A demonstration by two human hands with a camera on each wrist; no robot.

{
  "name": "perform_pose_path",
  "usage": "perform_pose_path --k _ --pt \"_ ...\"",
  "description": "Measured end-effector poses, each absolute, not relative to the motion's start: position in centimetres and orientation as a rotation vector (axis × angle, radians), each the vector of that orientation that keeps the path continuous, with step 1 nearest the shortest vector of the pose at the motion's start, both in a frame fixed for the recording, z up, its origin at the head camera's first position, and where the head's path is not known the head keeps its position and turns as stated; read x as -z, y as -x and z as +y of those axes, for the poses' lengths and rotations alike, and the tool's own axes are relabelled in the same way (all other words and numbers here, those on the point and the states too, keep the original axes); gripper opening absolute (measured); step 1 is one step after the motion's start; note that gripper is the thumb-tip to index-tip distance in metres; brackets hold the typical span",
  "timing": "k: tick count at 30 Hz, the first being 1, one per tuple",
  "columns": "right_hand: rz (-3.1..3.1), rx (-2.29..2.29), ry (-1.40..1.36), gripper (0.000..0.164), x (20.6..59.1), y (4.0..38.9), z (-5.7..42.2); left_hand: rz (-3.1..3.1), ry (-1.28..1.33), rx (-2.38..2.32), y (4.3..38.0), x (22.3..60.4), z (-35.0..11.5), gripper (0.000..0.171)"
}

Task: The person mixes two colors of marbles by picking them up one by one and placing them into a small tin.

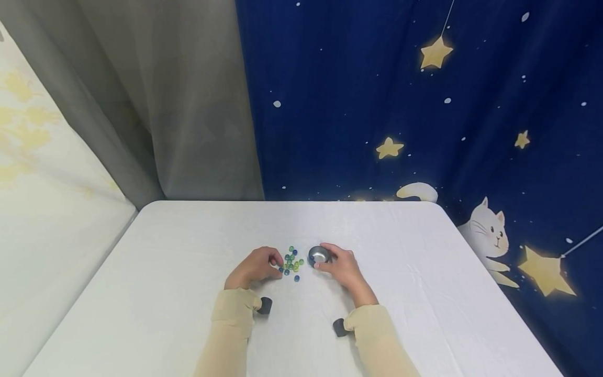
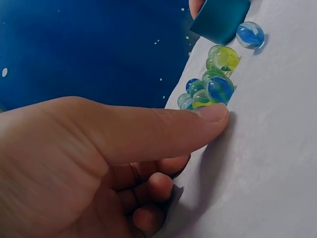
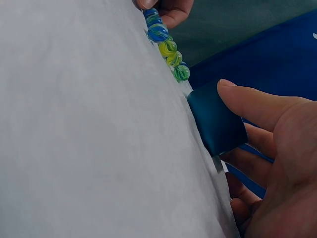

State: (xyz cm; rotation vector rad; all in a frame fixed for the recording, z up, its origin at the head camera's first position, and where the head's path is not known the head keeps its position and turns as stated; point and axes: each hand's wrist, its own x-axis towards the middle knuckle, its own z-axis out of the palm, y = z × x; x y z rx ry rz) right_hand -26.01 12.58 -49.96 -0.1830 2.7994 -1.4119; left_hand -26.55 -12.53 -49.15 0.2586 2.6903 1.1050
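Observation:
Glass marbles [image 1: 290,264] in blue, green and yellow lie in a loose cluster on the white table. At the cluster's left side is my left hand [image 1: 258,266], thumb and index finger apart. Its thumb tip is beside a blue marble [image 2: 219,89], and the index fingertip is hidden behind the thumb in the left wrist view. My right hand [image 1: 343,266] grips a small round cup [image 1: 320,255] between thumb and fingers, just right of the marbles. The cup is dark teal outside and silvery inside, with a bluish spot at its inner left.
One blue marble [image 1: 297,278] lies apart, nearer the front. The white tablecloth [image 1: 188,241] spreads around both hands. Behind the table hang a grey curtain [image 1: 202,104] and a dark blue starry one [image 1: 339,104]. A black device [image 1: 265,306] sits at the left wrist.

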Motion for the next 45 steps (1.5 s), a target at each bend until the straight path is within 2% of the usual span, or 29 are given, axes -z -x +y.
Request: perform_pose_path --k 20,28,40,45 --pt "2.802 1.394 0.187 0.058 49.9 25.8 12.7 2.699 -0.241 -1.087 26.3 49.0 -12.6 0.017" --pt "2.808 1.422 0.206 0.058 49.9 25.9 12.7 2.671 -0.235 -1.175 26.2 48.7 -12.8 0.015" --pt "2.801 1.408 0.171 0.059 50.0 25.9 12.7 2.62 -0.359 -1.367 26.6 48.5 -13.2 0.014" --pt "2.803 1.413 0.174 0.058 50.0 25.9 12.8 2.589 -0.307 -1.441 26.6 48.0 -13.2 0.016"
